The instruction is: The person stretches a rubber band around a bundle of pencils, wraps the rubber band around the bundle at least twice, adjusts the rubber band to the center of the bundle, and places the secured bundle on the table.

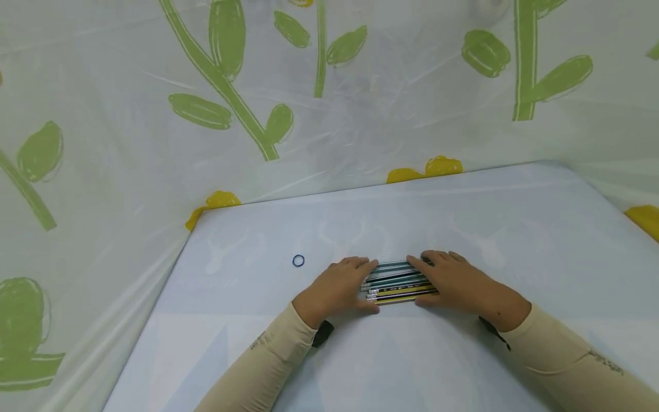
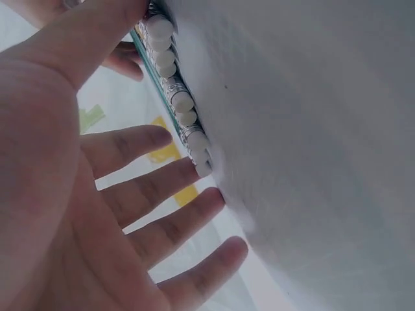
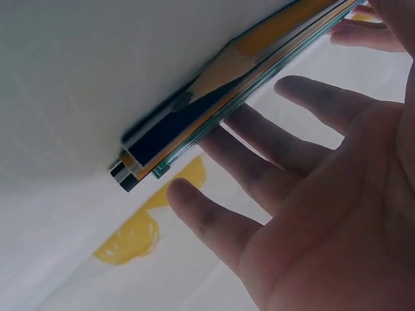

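Note:
Several pencils [image 1: 396, 281], some teal and some striped yellow and black, lie side by side on the table between both hands. My left hand [image 1: 337, 290] is at their left ends, thumb near the close side and fingers toward the far side. White erasers [image 2: 183, 102] form a row beside its spread fingers in the left wrist view. My right hand [image 1: 455, 283] reaches over the right ends, its thumb at the near edge of the row. In the right wrist view, a sharpened pencil tip [image 3: 217, 74] shows in front of that hand's extended fingers.
A small blue ring [image 1: 298, 261] lies on the pale table [image 1: 247, 286], left of the pencils. Behind the table's far edge hangs a whitish sheet [image 1: 401, 114] with green leaf and yellow shapes.

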Motion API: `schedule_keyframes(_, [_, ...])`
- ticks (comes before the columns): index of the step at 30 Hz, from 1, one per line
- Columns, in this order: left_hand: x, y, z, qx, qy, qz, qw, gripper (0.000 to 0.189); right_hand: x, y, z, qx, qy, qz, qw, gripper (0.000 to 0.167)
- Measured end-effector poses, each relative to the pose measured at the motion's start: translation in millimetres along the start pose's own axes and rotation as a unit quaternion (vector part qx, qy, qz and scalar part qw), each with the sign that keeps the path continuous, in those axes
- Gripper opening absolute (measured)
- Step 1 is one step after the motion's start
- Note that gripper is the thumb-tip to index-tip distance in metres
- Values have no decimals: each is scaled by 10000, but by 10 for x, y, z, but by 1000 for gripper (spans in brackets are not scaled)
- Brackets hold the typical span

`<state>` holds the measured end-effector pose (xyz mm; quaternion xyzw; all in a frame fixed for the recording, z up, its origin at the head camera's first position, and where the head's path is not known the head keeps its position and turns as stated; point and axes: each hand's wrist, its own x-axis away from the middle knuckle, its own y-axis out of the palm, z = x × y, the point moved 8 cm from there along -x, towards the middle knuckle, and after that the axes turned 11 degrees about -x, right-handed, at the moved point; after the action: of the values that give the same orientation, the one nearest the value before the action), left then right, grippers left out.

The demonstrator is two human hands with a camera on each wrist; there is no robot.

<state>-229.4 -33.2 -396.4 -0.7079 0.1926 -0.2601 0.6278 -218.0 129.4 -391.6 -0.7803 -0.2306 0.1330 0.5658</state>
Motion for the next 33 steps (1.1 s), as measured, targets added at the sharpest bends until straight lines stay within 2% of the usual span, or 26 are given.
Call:
schedule_keyframes(7, [4,-7,13,-325,24,90,9994,88,18,10,-46,294,-109,83,9995,75])
schedule_keyframes(17, [30,-35,23,-414,20,173,9990,84,11,48,-183,957,-314,231,9946,64])
schedule_keyframes(22, [31,-29,29,-370,6,165,9992,82,25,60,-212,998,-294,169,9944,64])
schedule_keyframes(28, [26,-19,22,-425,-6,160,9990,80,26,37,-241,1010,-375,307,9937,63])
schedule_keyframes(33, [27,-27,24,-510,5,192,9985,72,24,22,-266,1104,-481,463,9916,58])
